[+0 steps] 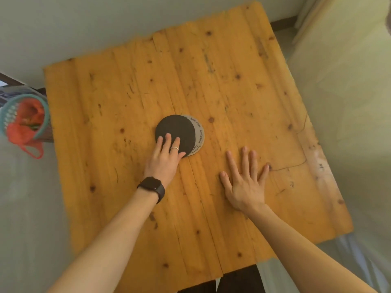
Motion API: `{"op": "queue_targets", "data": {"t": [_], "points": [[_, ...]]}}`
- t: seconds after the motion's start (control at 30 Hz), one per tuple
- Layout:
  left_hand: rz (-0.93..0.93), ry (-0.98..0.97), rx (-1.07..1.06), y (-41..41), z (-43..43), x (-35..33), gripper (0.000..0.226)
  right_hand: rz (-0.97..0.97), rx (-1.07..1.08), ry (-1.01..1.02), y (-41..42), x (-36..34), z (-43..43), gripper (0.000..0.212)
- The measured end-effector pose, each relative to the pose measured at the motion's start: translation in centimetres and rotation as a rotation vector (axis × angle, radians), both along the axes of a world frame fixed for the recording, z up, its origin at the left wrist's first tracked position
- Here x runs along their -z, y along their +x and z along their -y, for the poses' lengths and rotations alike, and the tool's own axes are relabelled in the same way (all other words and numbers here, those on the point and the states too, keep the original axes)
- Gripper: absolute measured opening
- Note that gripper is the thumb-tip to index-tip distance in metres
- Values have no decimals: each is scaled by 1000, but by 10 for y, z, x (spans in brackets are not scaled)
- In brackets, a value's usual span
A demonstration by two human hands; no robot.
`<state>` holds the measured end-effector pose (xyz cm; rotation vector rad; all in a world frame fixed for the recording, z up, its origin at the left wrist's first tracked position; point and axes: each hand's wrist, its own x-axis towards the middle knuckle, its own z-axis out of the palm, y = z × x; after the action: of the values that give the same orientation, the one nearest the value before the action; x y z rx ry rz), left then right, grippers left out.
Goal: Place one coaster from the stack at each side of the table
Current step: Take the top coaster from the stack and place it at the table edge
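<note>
Since the stack (191, 134) sits near the middle of the table (243, 92) with its dark top coaster (176, 129) already offset left of the grey ones, best move is probably to keep sliding that top one off sideways rather than trying to pinch a thin flat disc. Left hand (164, 157) has its fingers (168, 137) flat and extended on the near edge of the top coaster, pressing, not gripping. Right hand (243, 182) lies splayed, fingers spread, on bare wood just right of the stack, holding nothing; could pin the lower coasters so they don't drag along. No coaster at any side yet. Hard to tell: how many coasters are underneath, at least two grey rims show; printed text only partly legible; left thumb hidden; near table edge cut off by arms
</note>
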<state>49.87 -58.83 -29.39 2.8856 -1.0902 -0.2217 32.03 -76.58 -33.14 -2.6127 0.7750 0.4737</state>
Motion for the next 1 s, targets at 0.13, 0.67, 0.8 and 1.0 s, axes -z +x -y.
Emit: {"op": "queue_targets", "data": {"t": [0.13,0.67,0.8,1.0], "points": [[32,339,117,8,14,-10,50,-82,-9,38,5,-6,2,66],[-487,-819,-675,-19,-5,-80,28,-272,-82,146,25,-58,15,81],[-1097,-1054,-941,-61,-9,-79,21,29,310,498,31,-80,7,68],[-1339,-814,-979,-107,-18,-53,30,95,674,1013,-6,-99,-13,37]]}}
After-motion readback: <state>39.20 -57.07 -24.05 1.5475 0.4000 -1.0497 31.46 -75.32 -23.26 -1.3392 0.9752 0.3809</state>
